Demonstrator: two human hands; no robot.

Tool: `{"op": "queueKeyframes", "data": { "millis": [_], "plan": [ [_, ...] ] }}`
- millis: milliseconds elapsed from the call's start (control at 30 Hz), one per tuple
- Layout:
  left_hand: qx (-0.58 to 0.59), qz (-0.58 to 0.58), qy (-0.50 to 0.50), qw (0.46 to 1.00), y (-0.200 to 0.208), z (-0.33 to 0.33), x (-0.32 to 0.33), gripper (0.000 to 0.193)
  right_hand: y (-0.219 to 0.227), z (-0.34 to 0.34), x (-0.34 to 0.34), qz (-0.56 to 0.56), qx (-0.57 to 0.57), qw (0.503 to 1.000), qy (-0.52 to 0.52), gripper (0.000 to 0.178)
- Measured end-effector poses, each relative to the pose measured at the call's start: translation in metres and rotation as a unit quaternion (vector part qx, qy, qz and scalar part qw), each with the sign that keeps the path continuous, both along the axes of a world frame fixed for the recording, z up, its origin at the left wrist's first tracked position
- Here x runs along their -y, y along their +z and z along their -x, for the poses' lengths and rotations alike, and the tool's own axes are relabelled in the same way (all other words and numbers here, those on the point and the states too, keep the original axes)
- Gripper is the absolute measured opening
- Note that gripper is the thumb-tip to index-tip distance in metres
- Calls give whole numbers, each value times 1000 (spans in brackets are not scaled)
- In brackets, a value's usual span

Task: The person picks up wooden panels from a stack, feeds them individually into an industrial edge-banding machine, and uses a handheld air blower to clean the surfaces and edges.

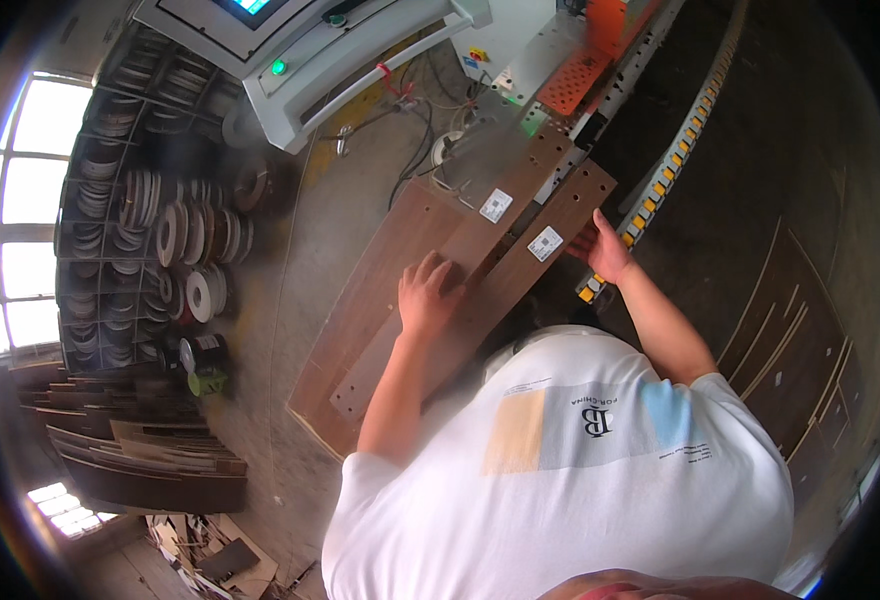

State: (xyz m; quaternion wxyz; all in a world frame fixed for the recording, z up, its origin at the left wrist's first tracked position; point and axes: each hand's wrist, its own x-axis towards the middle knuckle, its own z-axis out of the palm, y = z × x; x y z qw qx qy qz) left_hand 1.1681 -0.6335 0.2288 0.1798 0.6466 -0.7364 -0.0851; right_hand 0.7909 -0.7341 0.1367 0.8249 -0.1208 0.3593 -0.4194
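Observation:
A long brown wood-grain board [505,290] slants across in front of me, with drilled holes at its ends and a white label near its far right end. My right hand [602,248] is closed on its near edge by that end, thumb up, the other fingers partly hidden below. My left hand [428,293] is bent over the board further left, back of the hand up, its fingertips curled downward. Just beyond lies a second labelled brown board [515,185], with a dark gap between the two toward the right. A wider brown panel [360,320] is under the left part.
A grey machine [310,60] with a screen and green button stands beyond, with an orange perforated plate [566,85] beside it. A yellow-and-grey roller track [672,165] runs away on the right. Racked edge-band rolls [175,230] stand left; brown panels [795,350] lie right.

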Motion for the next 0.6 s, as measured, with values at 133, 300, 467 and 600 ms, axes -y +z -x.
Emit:
{"op": "queueKeyframes", "data": {
  "millis": [133, 300, 467, 600],
  "plan": [
    [34, -3, 4, 999, -22, 16, 37, 45, -3, 1, 1, -6, -4, 1000, -3, 62],
    [53, 38, -50, 997, -55, 47, 79, 39, -3, -1, 1, 15, -3, 1000, 4, 55],
    [104, 85, -66, 989, -67, 71, 118, 34, -6, 1, 3, 23, 5, 1000, 18, 47],
    [88, 88, -40, 991, -62, 90, 144, 29, -7, 3, 2, 23, 9, 1000, 19, 43]
  ]
}}
